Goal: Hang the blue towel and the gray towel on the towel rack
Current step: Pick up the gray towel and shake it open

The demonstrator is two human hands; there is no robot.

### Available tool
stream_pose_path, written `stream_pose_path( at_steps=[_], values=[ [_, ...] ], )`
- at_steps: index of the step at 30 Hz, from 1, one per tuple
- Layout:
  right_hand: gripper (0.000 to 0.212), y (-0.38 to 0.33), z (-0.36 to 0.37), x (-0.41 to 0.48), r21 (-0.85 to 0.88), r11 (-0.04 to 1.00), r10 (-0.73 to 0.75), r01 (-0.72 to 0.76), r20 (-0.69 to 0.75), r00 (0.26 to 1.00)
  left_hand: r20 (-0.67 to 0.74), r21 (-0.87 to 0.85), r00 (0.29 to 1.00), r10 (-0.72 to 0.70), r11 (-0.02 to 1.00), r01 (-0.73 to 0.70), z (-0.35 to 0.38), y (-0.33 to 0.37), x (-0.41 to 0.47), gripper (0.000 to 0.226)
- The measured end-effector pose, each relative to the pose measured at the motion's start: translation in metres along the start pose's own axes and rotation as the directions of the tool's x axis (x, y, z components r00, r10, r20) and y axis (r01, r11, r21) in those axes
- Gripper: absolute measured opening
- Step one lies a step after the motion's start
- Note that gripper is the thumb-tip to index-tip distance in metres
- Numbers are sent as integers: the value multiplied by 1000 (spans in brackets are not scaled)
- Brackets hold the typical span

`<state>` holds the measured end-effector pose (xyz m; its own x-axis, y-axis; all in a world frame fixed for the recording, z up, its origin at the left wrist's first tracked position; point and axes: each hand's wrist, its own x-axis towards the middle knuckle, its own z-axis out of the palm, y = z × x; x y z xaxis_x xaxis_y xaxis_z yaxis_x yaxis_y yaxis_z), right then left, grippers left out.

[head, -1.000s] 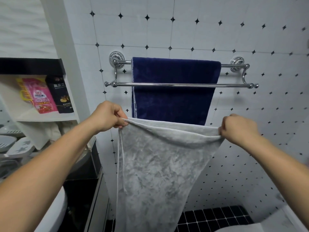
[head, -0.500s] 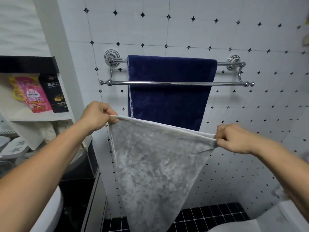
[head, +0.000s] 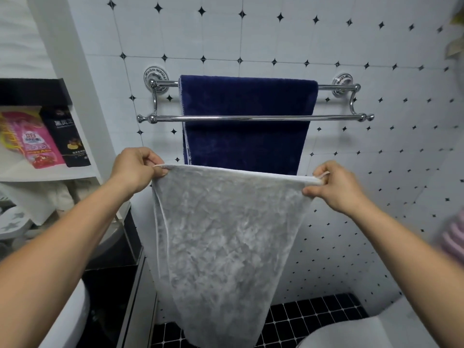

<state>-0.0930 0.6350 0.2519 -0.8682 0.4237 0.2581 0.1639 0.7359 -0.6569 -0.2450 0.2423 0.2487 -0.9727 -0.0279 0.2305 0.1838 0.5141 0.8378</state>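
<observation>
At far left, a white open shelf (head: 47, 175) was seen, on which a pink printed pouch (head: 37, 143) and a black printed pouch (head: 69, 136) were stood side by side, leaning back. Below the shelf, a folded white cloth (head: 37, 199) was visible.

The left hand (head: 134, 169) was held out in front of the tiled wall, its fingers closed in a pinch on the upper left corner of the pale gray plush towel (head: 226, 247). The gray towel was stretched flat between the two hands, its top edge drawn nearly level, and its length hung down and narrowed toward the black tiled floor (head: 313, 315). It was held below and in front of the rack, apart from both bars.

On the white wall tiled with small black stars (head: 263, 38), the chrome double-bar towel rack (head: 251, 118) was mounted. The dark blue plush towel (head: 247, 126) was draped over the rear, upper bar and hung behind the front, lower bar, which was bare. Its lower part was hidden behind the top edge of the gray towel.

The right hand (head: 339, 188) was closed on the upper right corner of the gray towel, the corner pinched between thumb and fingers. At far right, a blurred pink striped object (head: 453, 237) was partly in view.
</observation>
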Motion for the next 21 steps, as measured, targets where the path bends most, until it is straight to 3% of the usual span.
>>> stream_pose_path(
  at_steps=[1, 2, 4, 5, 6, 8, 9, 10, 11, 13, 14, 15, 16, 17, 18, 19, 20, 21],
  values=[
    [35, -2, 0, 1, 53, 998, 28, -32, 65, 997, -13, 7, 1000, 9, 1000, -9, 2, 0, 1, 26],
    [32, -2, 0, 0, 103, 995, -20, -4, 232, 972, -36, 14, 999, 13, 1000, -12, 2, 0, 1, 26],
    [23, -3, -4, -9, 218, 972, -202, 86, 599, 775, -81, 14, 997, 8, 1000, -7, 0, -4, 2, 25],
    [20, -3, -5, -11, 252, 962, -245, 101, 643, 726, -89, 11, 996, 9, 1000, -8, -1, -6, 1, 24],
    [17, -4, -6, -7, 254, 963, -222, 86, 578, 785, -84, 13, 996, 17, 1000, -16, -2, -6, -1, 22],
    [16, -1, -8, 11, 187, 982, -13, -26, 204, 979, -42, 16, 998, 38, 999, -37, 2, -3, -5, 25],
    [18, -3, -7, 14, 132, 988, 76, -86, 78, 994, -15, 25, 998, 58, 998, -57, 6, 1, -8, 28],
    [19, -6, -7, 15, 129, 989, 55, -67, 91, 994, 4, 45, 997, 80, 996, -80, 10, 6, -10, 29],
    [18, -11, -6, 14, 156, 988, -55, 20, 223, 973, 8, 65, 995, 96, 993, -97, 13, 9, -11, 29],
    [13, -18, -6, 5, 288, 951, -263, 114, 557, 788, 6, 58, 996, 85, 995, -85, 14, 9, -13, 27],
    [12, -20, -7, 3, 313, 942, -290, 120, 583, 759, 5, 44, 998, 69, 997, -69, 11, 7, -13, 25],
    [12, -18, -10, 9, 297, 950, -248, 101, 515, 820, 4, 31, 998, 58, 998, -58, 7, 3, -12, 22],
    [13, -12, -11, 19, 257, 964, -152, 63, 342, 927, 12, 20, 999, 50, 999, -50, 5, -1, -13, 18],
    [14, -8, -11, 24, 173, 985, -29, 0, 162, 986, 34, 12, 998, 47, 999, -48, 4, -4, -15, 14],
    [15, -7, -11, 26, 133, 990, 43, -54, 86, 995, 62, 13, 997, 45, 999, -46, 5, -5, -18, 11],
    [16, -10, -11, 25, 144, 989, 10, -31, 144, 989, 84, 11, 996, 40, 999, -41, 10, -5, -20, 8],
    [16, -14, -8, 22, 195, 980, -109, 46, 327, 939, 98, -2, 995, 24, 1000, -24, 14, -4, -23, 7],
    [15, -19, -7, 15, 250, 964, -215, 91, 530, 820, 113, -51, 994, 2, 999, 4, 17, -1, -25, 6]
  ],
)
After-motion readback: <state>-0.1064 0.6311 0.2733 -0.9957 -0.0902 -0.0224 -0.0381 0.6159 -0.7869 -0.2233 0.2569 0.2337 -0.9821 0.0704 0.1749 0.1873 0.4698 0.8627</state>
